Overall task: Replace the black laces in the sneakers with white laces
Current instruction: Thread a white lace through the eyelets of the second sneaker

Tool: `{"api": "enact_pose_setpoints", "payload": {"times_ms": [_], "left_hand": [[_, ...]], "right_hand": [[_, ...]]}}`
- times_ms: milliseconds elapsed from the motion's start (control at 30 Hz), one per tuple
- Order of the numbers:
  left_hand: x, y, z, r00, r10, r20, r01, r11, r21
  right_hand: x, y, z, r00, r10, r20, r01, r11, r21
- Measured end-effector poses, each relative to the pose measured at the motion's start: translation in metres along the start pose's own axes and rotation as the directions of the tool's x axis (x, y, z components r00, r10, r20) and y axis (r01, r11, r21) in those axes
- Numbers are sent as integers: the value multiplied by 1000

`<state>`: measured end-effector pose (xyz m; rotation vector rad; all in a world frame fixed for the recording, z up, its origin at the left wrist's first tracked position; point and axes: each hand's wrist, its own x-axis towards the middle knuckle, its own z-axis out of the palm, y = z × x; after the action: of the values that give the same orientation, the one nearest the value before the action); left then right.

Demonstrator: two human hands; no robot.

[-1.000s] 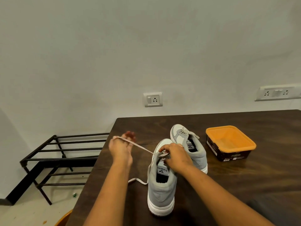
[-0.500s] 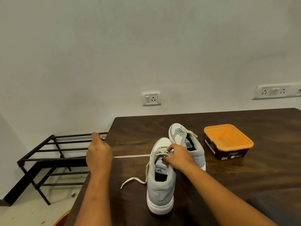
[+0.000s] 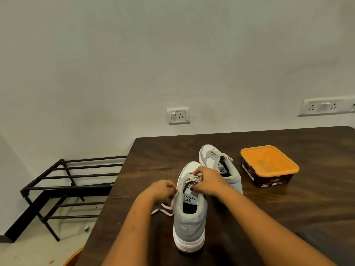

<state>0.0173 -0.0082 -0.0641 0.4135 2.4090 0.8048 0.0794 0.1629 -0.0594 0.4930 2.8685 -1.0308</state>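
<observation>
The grey-and-white suede sneaker [image 3: 189, 217] stands at lower centre of the frame on the dark wooden table [image 3: 288, 217], heel toward the camera. The flat white lace [image 3: 192, 178] crosses its upper eyelets. The right hand [image 3: 208, 182] rests over the tongue, fingers curled, pinching the lace. The left hand [image 3: 162, 191] sits against the sneaker's left side, fingers curled on the lace; its loose tail lies on the table below. A second matching laced sneaker [image 3: 215, 160] stands just behind, beside an orange-lidded brown plastic tub [image 3: 269, 166].
</observation>
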Motion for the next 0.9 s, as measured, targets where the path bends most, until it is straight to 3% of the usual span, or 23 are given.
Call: {"api": "enact_pose_setpoints", "payload": {"times_ms": [133,233,400,700,800,900], "left_hand": [[0,1,2,998,60,36,-50,970,-237],[-4,2,-4,993,114,31,-100,951,-293],[-11,8,-13,990,139,-16,-139,967,-214],[-17,16,-13,975,39,217,-26,998,-63],[-13,16,-13,989,69,129,-66,997,-27],[-4,10,-9,996,95,-3,-94,991,-96]], "right_hand": [[0,-3,-7,994,-104,32,104,995,-7],[-1,-6,-7,983,-175,47,177,984,-36],[-3,-13,1,954,-290,80,300,937,-181],[-1,-14,1,964,-264,-3,260,949,-178],[-2,-15,1,961,-277,-4,270,941,-206],[-5,-17,1,943,-332,-29,312,908,-280]]}}
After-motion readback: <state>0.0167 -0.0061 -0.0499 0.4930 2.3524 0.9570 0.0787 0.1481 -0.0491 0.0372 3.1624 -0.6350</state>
